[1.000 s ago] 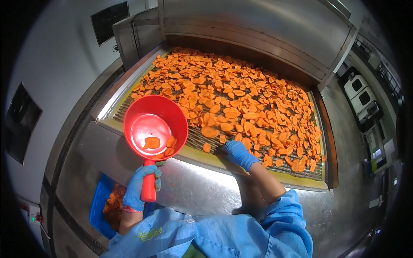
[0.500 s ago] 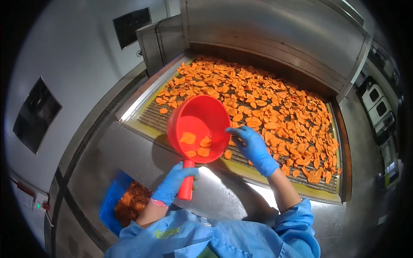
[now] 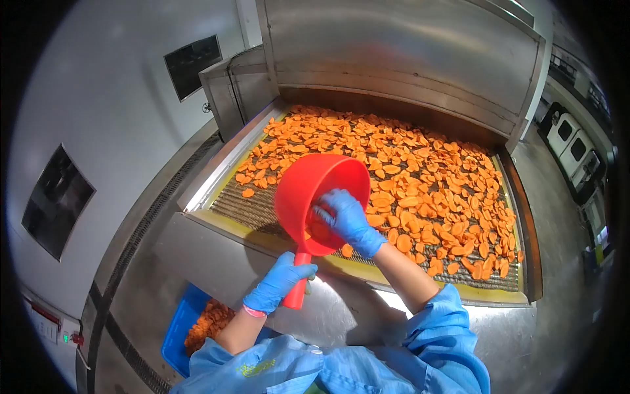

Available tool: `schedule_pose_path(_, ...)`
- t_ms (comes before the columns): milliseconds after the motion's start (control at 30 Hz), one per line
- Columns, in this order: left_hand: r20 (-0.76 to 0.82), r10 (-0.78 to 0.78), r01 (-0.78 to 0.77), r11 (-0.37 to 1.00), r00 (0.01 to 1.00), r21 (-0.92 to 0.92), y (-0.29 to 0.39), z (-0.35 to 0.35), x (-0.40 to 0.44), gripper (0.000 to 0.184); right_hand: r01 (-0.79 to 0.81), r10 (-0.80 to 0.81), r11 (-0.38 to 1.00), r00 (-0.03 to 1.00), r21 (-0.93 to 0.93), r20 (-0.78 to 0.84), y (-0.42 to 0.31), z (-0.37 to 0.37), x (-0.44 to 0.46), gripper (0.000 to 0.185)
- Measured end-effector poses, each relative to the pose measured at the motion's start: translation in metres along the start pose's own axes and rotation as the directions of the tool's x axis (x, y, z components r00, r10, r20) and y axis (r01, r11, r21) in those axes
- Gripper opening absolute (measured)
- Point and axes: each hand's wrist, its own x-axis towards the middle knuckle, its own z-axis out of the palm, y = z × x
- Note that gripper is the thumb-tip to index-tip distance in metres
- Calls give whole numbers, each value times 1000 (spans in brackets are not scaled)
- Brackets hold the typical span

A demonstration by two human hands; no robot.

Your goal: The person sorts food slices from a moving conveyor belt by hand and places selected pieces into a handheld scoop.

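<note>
My left hand (image 3: 279,282), in a blue glove, is wrapped round the handle of a red scoop (image 3: 292,190). The scoop is tilted with its mouth turned to the right, over the near edge of a mesh belt (image 3: 249,209). My right hand (image 3: 346,220), also gloved in blue, reaches inside the scoop with its fingers curled. Whether it holds a slice is hidden; some orange shows in the scoop under the fingers. Many orange slices (image 3: 420,203) lie spread over the belt behind and to the right of the scoop.
A blue bin (image 3: 176,338) with orange-brown pieces stands at the lower left. A metal ledge (image 3: 216,262) runs along the belt's near side. Behind the belt rises a steel housing (image 3: 400,59). Dark windows are in the left wall, and white-framed equipment (image 3: 571,148) stands at the far right.
My right hand has gone from the belt's near edge to the scoop's rim, then inside it. The scoop has moved right and tilted further rightward. The view has shifted too.
</note>
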Motion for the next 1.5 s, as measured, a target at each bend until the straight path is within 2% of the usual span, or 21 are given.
schedule_pose_path(100, 17, 3, -4, 999, 1000, 52, 5, 3, 2, 27, -69, 54, 994, 986, -88, -155, 1, -6, 7, 31)
schedule_pose_path(233, 31, 15, -15, 1000, 999, 16, 8, 10, 8, 30, 63, -65, 988, 998, 141, 13, -4, 10, -9, 42)
schedule_pose_path(333, 29, 15, -17, 998, 999, 53, 9, 5, 13, 33, 25, -64, 986, 970, 166, 236, 8, 16, -15, 32)
schedule_pose_path(400, 48, 9, -14, 994, 999, 104, 9, 2, 12, 34, -34, -2, 985, 978, 167, 208, 9, -2, -6, 29)
schedule_pose_path(467, 15, 109, -110, 985, 994, 133, 18, 6, 11, 37, -57, 58, 997, 998, -47, 15, 13, -11, 1, 31)
schedule_pose_path(533, -20, 112, -108, 986, 994, 130, 23, 11, 11, 37, -113, 118, 946, 993, -305, -2, 16, -12, 3, 37)
schedule_pose_path(600, -50, 116, -109, 985, 992, 132, 20, 15, 13, 38, -112, 169, 926, 977, -360, 131, 14, -6, 1, 40)
schedule_pose_path(700, -4, 163, -161, 982, 987, 97, 5, 17, 33, 35, -222, 236, 964, 968, -149, 84, 23, 37, -11, 47)
schedule_pose_path(733, -1, 165, -164, 982, 986, 97, 1, 17, 38, 35, -328, 361, 931, 897, -162, 255, 19, 35, -8, 43)
schedule_pose_path(800, -29, 225, -220, 967, 974, 125, 3, 21, 43, 34, -365, 330, 919, 919, 150, 215, 3, 32, -13, 39)
schedule_pose_path(867, -68, 233, -226, 969, 970, 99, 1, 21, 43, 33, -469, 389, 848, 868, 248, 309, 3, 38, -8, 37)
schedule_pose_path(900, -73, 179, -172, 981, 981, 86, 0, 19, 44, 33, -413, 308, 808, 904, 420, 297, -3, 32, -9, 41)
schedule_pose_path(933, -82, 126, -120, 990, 989, 70, 0, 18, 43, 33, -418, 315, 807, 902, 416, 295, 0, 39, -11, 41)
schedule_pose_path(1000, -84, 92, -90, 996, 992, 18, -1, 18, 44, 33, -559, 352, 641, 823, 526, 446, 0, 48, -9, 46)
schedule_pose_path(1200, -76, 73, -74, 997, 994, -11, -9, 16, 51, 28, -586, 281, 604, 791, 540, 544, 31, 65, -14, 48)
schedule_pose_path(1333, -240, 426, -366, 894, 872, 257, -38, -6, 86, 33, -628, 430, 690, 755, 360, 495, 35, 26, -8, 25)
schedule_pose_path(1367, -299, 369, -301, 920, 880, 250, -26, -9, 80, 32, -742, 557, 406, 664, 534, 500, 38, 21, -12, 27)
schedule_pose_path(1400, -354, 310, -235, 942, 882, 239, -15, -12, 74, 31, -666, 544, 522, 741, 533, 394, 53, 25, -13, 21)
schedule_pose_path(1433, -373, 351, -273, 930, 859, 247, -25, -25, 83, 32, -680, 570, 433, 715, 592, 404, 67, 26, -23, 18)
schedule_pose_path(1467, -356, 257, -253, 966, 898, 58, -8, -22, 67, 32, -684, 595, 339, 688, 646, 416, 67, 20, -27, 18)
schedule_pose_path(1500, -353, 225, -234, 972, 908, 15, -4, -23, 61, 32, -685, 596, 339, 687, 645, 416, 75, 23, -33, 18)
